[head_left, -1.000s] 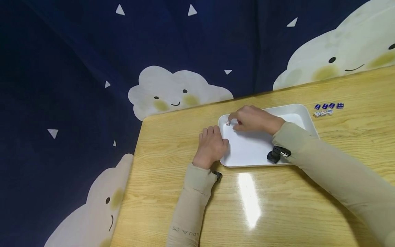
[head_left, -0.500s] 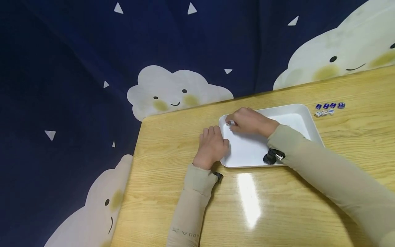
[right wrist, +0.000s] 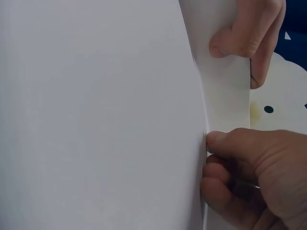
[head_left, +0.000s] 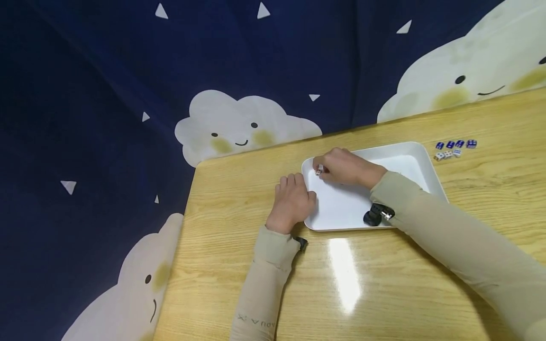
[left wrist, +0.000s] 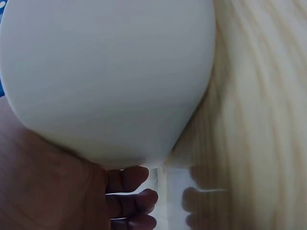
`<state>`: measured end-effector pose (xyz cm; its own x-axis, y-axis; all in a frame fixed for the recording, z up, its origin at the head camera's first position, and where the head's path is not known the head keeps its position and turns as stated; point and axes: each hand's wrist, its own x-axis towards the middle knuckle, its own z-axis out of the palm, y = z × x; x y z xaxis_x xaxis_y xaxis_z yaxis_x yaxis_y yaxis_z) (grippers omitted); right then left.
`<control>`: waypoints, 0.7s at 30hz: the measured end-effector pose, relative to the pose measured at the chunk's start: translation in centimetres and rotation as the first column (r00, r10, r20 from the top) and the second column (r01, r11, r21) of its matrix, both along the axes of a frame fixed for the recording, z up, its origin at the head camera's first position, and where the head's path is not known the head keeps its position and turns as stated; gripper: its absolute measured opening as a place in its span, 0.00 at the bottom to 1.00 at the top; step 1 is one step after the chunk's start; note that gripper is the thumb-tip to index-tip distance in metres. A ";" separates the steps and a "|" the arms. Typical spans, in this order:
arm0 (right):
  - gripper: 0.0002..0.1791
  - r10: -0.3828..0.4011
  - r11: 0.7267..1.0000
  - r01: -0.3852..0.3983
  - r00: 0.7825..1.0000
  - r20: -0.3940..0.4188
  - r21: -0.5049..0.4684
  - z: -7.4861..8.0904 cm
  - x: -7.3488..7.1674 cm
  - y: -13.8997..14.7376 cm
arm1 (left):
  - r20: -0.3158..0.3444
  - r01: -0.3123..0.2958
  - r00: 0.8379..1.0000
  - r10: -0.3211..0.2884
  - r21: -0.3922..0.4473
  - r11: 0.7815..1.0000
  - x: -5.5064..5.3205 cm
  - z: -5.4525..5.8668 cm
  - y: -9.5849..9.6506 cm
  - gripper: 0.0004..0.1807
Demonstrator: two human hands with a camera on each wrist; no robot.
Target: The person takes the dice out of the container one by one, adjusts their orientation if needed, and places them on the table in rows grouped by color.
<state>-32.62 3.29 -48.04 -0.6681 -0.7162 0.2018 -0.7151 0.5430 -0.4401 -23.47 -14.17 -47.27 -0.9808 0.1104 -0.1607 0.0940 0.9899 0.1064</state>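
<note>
A shallow white tray (head_left: 341,206) lies on the wooden table. My left hand (head_left: 293,203) grips its left wall; in the right wrist view, the thumb (right wrist: 221,44) is on the inside and fingers reach over the rim. Down in the far left corner of the tray, my right hand (head_left: 344,166) pinches a small white die (head_left: 318,172) between thumb and index finger. Red pips seem to show on the die. The right wrist view has the fingertips close together, hiding nearly all of it.
Right of the tray, a row of several blue dice (head_left: 450,144) sits on the table (head_left: 239,203), with several white dice (head_left: 448,155) just in front. A dark blue curtain (head_left: 273,57) with clouds hangs behind the table. A black wrist device (head_left: 373,215) sits over the tray's near side.
My right hand has shifted slightly left and its fingers have closed around the die, which has moved a little to the right. My left hand stays on the tray's wall.
</note>
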 end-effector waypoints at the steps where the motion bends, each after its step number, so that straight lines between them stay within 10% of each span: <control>1: 0.02 -0.002 1.000 0.002 1.000 0.003 0.001 0.0 0.0 0.0 | -0.001 -0.002 1.000 0.002 0.002 1.000 0.0 0.0 0.0 0.17; 21: 0.10 -0.052 0.997 0.042 0.988 0.144 0.070 0.5 0.3 0.5 | 0.004 -0.008 1.000 0.008 -0.001 1.000 0.0 0.2 0.0 0.18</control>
<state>-32.32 3.80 -47.50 -0.7202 -0.6917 0.0535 -0.6191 0.6061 -0.4994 -23.45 -14.16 -47.07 -0.9810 0.1027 -0.1647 0.0860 0.9907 0.1055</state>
